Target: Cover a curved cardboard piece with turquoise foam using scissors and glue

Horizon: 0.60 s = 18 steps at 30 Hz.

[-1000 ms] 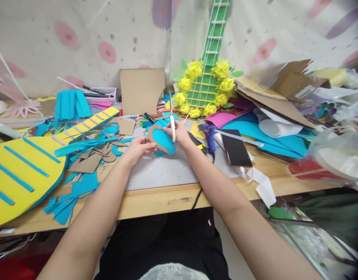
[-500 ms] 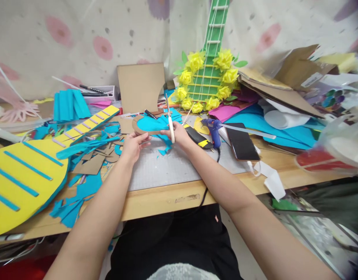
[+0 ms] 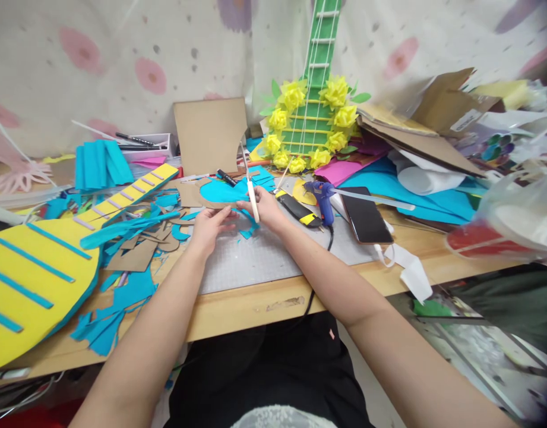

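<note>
My right hand point(image 3: 265, 209) is closed on a pair of scissors point(image 3: 252, 199) with white handles, its narrow blades pointing up and away from me. Beside it, my left hand point(image 3: 209, 228) pinches the near edge of a rounded cardboard piece point(image 3: 220, 190) faced with bright blue paper. The fingertips of both hands almost meet at that edge. Small blue scraps point(image 3: 246, 233) lie beneath on a grey cutting mat point(image 3: 250, 264).
Left are a yellow guitar-shaped cutout point(image 3: 37, 279) and scattered blue and cardboard scraps point(image 3: 135, 252). A green guitar shape with yellow flowers point(image 3: 311, 119) stands behind. Right lie a utility knife point(image 3: 297, 209), blue glue gun point(image 3: 323, 202), phone point(image 3: 366, 217) and clear plastic bag point(image 3: 509, 214).
The blue-faced piece has tipped flatter, so less of its brown edge shows. My right hand and scissors have tilted slightly. The whole view has shifted a little.
</note>
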### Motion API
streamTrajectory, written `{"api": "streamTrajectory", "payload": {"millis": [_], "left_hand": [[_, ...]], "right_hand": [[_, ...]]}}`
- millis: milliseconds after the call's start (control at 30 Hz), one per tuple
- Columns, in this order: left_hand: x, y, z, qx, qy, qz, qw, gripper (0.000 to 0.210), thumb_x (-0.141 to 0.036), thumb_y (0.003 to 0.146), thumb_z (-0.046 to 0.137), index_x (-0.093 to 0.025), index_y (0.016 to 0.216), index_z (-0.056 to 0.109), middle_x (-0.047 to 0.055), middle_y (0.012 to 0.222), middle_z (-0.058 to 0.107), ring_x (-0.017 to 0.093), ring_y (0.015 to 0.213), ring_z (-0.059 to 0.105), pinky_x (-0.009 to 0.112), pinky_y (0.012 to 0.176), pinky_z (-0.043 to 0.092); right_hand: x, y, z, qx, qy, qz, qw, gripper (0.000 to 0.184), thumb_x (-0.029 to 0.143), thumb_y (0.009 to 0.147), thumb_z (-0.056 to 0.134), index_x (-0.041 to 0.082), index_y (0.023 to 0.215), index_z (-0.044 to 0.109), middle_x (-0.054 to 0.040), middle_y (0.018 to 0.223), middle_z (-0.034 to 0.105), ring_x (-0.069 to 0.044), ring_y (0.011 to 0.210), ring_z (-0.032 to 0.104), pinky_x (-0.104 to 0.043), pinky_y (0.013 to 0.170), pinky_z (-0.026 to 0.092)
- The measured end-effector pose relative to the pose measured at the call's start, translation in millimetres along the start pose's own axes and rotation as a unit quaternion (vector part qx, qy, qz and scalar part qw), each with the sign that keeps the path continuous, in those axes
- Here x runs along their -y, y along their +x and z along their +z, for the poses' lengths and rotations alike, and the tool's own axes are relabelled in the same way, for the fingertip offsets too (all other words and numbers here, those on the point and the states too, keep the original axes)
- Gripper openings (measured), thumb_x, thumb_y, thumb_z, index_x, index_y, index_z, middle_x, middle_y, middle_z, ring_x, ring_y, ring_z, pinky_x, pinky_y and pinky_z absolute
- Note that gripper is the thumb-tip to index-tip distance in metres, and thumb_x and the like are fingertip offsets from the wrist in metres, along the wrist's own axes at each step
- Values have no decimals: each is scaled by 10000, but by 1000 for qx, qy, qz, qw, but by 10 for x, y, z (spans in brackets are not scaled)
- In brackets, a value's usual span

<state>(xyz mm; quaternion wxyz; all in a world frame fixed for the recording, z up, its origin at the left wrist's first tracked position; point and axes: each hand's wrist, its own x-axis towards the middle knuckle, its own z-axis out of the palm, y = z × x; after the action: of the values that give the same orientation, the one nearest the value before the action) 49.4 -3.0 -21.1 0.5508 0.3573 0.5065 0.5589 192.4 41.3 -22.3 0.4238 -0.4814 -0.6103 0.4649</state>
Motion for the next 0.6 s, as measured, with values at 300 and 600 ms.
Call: {"api": "streamTrajectory", "payload": {"millis": [300, 600], "left_hand": [[-40, 179, -154, -93, -178, 72, 977, 85, -184, 745, 592, -148, 673, 565, 30, 724, 666, 173, 821, 671, 327, 785, 518], [-14, 131, -47, -42, -235, 59, 969, 105, -137, 762, 573, -137, 665, 615, 39, 699, 678, 141, 762, 669, 322, 865, 497]], "right_hand": [[188, -120, -511, 163, -247, -17, 955, 444, 614, 731, 516, 177, 767, 451, 6, 701, 508, -101, 614, 452, -237, 557, 344], [354, -176, -483, 383, -229, 2, 895, 496, 648, 797, 404, 162, 707, 445, 11, 627, 504, -82, 553, 478, -222, 541, 395]]}}
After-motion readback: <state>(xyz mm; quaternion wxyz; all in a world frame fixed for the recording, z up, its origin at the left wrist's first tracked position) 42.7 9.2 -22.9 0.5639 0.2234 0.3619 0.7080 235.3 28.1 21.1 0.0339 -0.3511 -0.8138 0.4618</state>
